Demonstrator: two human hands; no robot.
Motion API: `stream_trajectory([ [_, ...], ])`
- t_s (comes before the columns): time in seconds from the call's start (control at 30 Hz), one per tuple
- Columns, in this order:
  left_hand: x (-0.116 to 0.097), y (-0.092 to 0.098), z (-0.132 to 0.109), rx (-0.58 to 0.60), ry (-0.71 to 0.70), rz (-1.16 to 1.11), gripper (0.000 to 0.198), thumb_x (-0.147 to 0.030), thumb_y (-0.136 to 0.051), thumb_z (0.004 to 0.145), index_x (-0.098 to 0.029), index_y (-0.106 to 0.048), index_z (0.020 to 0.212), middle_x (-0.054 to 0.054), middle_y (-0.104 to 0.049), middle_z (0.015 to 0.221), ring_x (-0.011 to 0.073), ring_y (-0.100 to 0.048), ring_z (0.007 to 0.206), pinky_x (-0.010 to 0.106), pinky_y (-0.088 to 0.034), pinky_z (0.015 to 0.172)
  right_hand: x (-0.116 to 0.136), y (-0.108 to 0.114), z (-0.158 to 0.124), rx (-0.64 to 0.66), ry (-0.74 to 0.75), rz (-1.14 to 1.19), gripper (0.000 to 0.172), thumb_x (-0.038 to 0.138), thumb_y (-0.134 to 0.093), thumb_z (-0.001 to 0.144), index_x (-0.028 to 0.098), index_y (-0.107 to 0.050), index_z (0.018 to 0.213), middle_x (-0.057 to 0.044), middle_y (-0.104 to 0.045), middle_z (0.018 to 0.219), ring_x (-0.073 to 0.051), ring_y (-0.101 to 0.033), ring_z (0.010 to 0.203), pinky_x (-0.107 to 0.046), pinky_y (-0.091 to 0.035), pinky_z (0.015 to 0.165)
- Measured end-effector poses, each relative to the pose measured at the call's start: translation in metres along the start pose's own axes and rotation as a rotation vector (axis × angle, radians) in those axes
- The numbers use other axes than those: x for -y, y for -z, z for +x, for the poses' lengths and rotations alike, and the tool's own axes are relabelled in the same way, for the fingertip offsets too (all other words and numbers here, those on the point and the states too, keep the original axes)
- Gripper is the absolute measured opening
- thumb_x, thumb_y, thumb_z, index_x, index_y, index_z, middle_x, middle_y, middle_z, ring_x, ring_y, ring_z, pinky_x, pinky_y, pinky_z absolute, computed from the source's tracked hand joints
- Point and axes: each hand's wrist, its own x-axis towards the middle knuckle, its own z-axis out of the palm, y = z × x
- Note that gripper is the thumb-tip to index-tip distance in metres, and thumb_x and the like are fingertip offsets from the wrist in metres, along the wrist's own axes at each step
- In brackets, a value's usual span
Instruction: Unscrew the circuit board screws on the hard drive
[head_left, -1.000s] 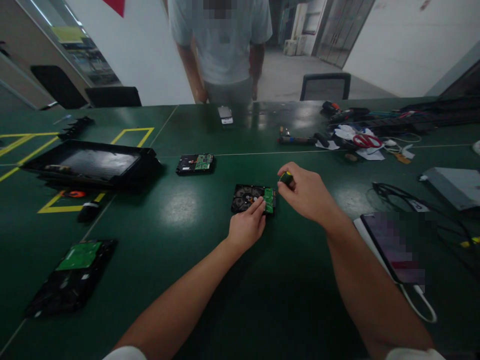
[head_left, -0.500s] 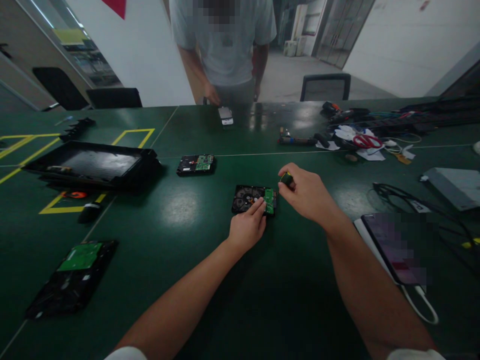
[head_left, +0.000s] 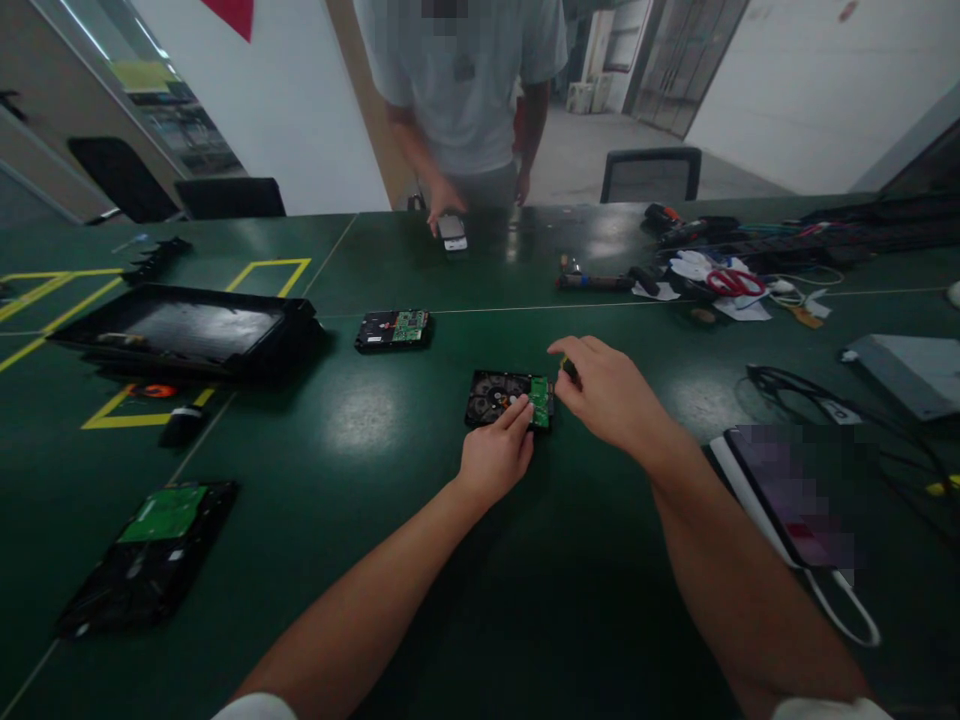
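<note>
A black hard drive (head_left: 491, 388) with a green circuit board lies in front of me. My left hand (head_left: 496, 455) holds it down, two fingers stretched over its top and the thumb by its near edge. Just right of the drive, my right hand (head_left: 607, 390) is closed around a screwdriver (head_left: 570, 370). Only a bit of its dark, yellow-marked handle shows; its shaft and tip cannot be made out. Another hard drive (head_left: 393, 330) lies farther back to the left. A larger one (head_left: 146, 560), also with a green board, rests at the near left.
A black casing (head_left: 187, 325) stands at left. A phone on a white object (head_left: 787, 500), black cables (head_left: 795, 390) and a grey metal box (head_left: 911, 375) lie at right. Tools and red-handled scissors (head_left: 735, 283) are back right. Across the table, a person touches a small device (head_left: 451, 230).
My right hand has shifted slightly left and its index finger has straightened over the screwdriver. My left hand stays on the drive. The person opposite has reached onto the small device.
</note>
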Motion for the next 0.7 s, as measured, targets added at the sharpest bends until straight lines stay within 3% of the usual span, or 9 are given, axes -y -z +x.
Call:
stream_trajectory([
  [0.13,-0.0004,0.0019,-0.0004,0.003,-0.005,-0.008,0.05,-0.033,-0.045,0.099,-0.025,-0.052,0.148,0.002,-0.046,0.158,0.0231,-0.07,0.112,0.039,-0.063,0.088,0.0017,-0.005,-0.0004,-0.023,-0.019,0.013,0.035,0.015,-0.049,0.089,0.018,-0.054,0.124,-0.013,-0.065,0.112,-0.026,-0.064,0.097,-0.037,-0.046,0.082],
  [0.37,0.0002,0.0014,-0.0005,0.01,0.009,-0.006,0.051,-0.033,-0.046,0.099,-0.026,-0.052,0.149,0.003,-0.046,0.158,0.0236,-0.071,0.111,0.039,-0.063,0.089,0.0013,-0.0105,-0.0006,-0.012,-0.084,0.047,0.035,0.022,-0.048,0.091,0.018,-0.043,0.125,-0.013,-0.067,0.107,-0.026,-0.065,0.081,-0.037,-0.046,0.072],
  [0.5,0.0009,-0.0005,-0.0003,0.001,-0.002,-0.007,0.05,-0.033,-0.046,0.099,-0.026,-0.052,0.148,0.003,-0.047,0.158,0.0232,-0.07,0.112,0.039,-0.063,0.091,0.001,-0.0059,-0.0015,0.014,-0.018,0.066,0.03,0.018,-0.045,0.092,0.019,-0.046,0.122,-0.016,-0.063,0.119,-0.027,-0.065,0.092,-0.039,-0.048,0.078],
  [0.7,0.0003,-0.0001,0.0003,0.008,0.0,0.0,0.05,-0.032,-0.046,0.099,-0.026,-0.052,0.148,0.002,-0.046,0.158,0.0232,-0.07,0.112,0.038,-0.064,0.087,-0.0002,-0.0019,-0.0025,0.03,-0.01,0.055,0.03,0.016,-0.045,0.093,0.018,-0.049,0.123,-0.016,-0.063,0.121,-0.028,-0.064,0.102,-0.04,-0.049,0.084],
])
